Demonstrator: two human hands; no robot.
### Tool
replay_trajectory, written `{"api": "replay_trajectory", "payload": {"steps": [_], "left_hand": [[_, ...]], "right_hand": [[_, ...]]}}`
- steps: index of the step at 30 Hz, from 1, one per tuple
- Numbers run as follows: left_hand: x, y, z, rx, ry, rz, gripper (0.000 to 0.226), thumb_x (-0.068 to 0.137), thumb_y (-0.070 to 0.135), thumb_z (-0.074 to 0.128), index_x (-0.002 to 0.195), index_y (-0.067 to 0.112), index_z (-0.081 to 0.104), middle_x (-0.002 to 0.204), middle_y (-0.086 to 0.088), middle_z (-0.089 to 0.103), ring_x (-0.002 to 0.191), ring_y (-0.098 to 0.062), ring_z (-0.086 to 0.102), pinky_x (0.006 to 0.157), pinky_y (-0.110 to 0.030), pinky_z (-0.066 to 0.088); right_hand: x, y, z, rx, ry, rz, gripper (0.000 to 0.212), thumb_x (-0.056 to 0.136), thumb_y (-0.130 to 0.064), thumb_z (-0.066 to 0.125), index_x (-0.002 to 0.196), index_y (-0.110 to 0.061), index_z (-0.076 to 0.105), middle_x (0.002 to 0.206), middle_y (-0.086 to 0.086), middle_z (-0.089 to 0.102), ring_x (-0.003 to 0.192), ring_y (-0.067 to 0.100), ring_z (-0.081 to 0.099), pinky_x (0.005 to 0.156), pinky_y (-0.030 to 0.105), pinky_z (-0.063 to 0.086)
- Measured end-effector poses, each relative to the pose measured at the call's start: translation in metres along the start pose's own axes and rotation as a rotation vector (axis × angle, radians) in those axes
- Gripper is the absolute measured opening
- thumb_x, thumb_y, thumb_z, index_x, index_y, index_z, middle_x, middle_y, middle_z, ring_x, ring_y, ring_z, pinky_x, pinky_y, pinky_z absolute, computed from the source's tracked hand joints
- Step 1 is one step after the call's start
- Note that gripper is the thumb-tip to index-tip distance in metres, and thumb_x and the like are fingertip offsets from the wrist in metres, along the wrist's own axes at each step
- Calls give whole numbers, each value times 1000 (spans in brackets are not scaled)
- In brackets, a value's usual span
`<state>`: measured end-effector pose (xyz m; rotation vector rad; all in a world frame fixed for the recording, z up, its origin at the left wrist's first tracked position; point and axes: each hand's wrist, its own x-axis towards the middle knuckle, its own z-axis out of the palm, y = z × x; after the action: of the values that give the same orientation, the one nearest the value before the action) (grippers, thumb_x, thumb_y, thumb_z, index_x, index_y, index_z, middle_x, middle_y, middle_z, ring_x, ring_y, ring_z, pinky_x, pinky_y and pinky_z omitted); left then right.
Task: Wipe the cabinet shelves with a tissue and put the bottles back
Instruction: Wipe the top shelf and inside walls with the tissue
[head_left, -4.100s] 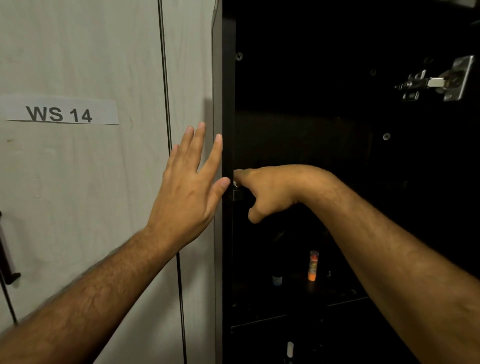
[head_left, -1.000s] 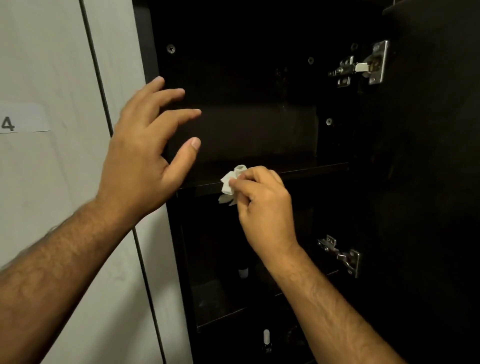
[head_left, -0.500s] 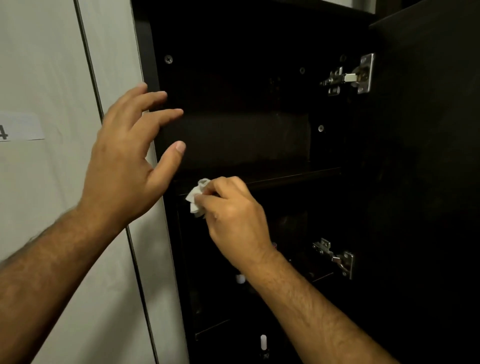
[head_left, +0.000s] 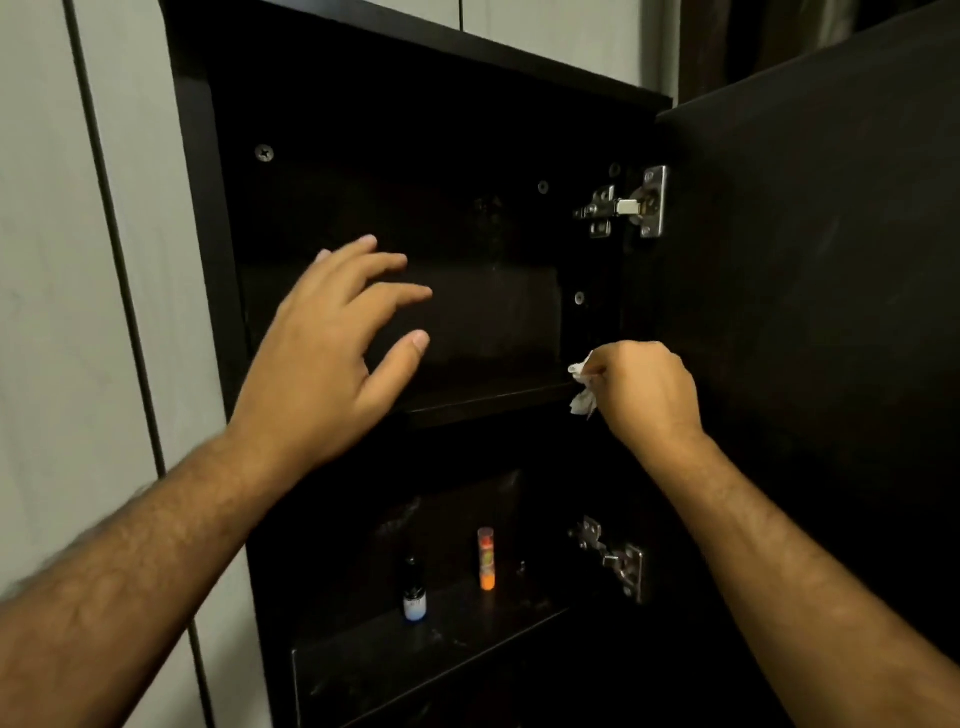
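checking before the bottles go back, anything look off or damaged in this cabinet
Nothing looks damaged. The lower shelf shows pale smudges, so it looks unwiped, with a dark dropper bottle and an orange tube upright on it.

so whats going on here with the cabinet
A person is wiping inside an open dark cabinet. The right hand pinches a crumpled white tissue at the right end of the upper shelf, near the open door. The left hand hovers open in front of the upper compartment, holding nothing. Two small bottles stand on the lower shelf: a dark bottle and an orange bottle.
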<state>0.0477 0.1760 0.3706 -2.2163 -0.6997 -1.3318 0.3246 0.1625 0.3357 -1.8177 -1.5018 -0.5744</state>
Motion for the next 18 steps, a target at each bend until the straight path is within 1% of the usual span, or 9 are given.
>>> {"api": "replay_trajectory", "payload": {"steps": [2, 3, 5, 6, 10, 13, 15, 17, 18], "left_hand": [[5, 2, 10, 11, -43, -28, 39, 96, 42, 49, 129, 23, 58, 143, 0, 48, 143, -13, 26, 119, -34, 13], [8, 2, 15, 18, -69, -44, 39, 96, 43, 49, 129, 24, 57, 143, 1, 47, 143, -12, 26, 118, -32, 11], [13, 4, 27, 47, -136, -74, 42, 93, 47, 49, 130, 27, 56, 143, 3, 47, 142, -12, 28, 116, -30, 8], [15, 4, 33, 69, -179, -91, 44, 93, 49, 48, 131, 29, 55, 143, 4, 47, 142, -11, 28, 116, -29, 7], [23, 6, 50, 83, -324, -132, 47, 94, 52, 45, 135, 31, 51, 145, 5, 45, 141, -11, 30, 118, -34, 9], [31, 9, 59, 62, -342, -130, 47, 94, 52, 45, 136, 29, 50, 142, 5, 47, 138, -10, 35, 119, -35, 13], [35, 12, 64, 40, -337, -139, 47, 95, 51, 46, 136, 27, 51, 140, 5, 49, 135, -11, 38, 118, -35, 15], [38, 13, 70, 14, -334, -157, 47, 95, 50, 46, 135, 26, 51, 139, 4, 50, 134, -11, 40, 118, -35, 16], [38, 13, 73, 7, -340, -165, 47, 95, 50, 46, 135, 26, 51, 139, 4, 51, 134, -11, 40, 118, -36, 17]], "right_hand": [[12, -6, -14, -49, -127, -6, 8, 84, -12, 71, 91, -10, 70, 83, 7, 67, 81, 26, 66, 72, 38, 56], [18, -9, -18, -63, -139, -18, 9, 81, -11, 72, 90, -8, 69, 80, 6, 65, 78, 24, 66, 69, 36, 55], [33, -16, -25, -72, -88, -76, 9, 79, -7, 72, 87, -6, 68, 76, 2, 61, 73, 20, 61, 64, 32, 49], [42, -20, -27, -86, -50, -125, 10, 79, -5, 71, 88, -6, 68, 78, 2, 62, 75, 21, 61, 65, 31, 48], [85, -36, -42, -294, 132, -354, 12, 82, -3, 69, 94, -3, 68, 97, 13, 65, 97, 31, 60, 68, 34, 41], [112, -45, -49, -436, 158, -505, 14, 89, -2, 61, 101, -3, 67, 104, 15, 64, 106, 32, 54, 81, 40, 49], [121, -43, -44, -597, 118, -585, 17, 93, -5, 55, 105, -5, 67, 106, 13, 64, 106, 31, 54, 89, 41, 48], [124, -33, -33, -813, 56, -643, 20, 94, -9, 52, 106, -9, 68, 106, 9, 67, 106, 28, 58, 102, 42, 41], [124, -26, -26, -899, 24, -642, 22, 94, -11, 52, 108, -11, 69, 108, 7, 69, 109, 26, 59, 113, 44, 30]]}}
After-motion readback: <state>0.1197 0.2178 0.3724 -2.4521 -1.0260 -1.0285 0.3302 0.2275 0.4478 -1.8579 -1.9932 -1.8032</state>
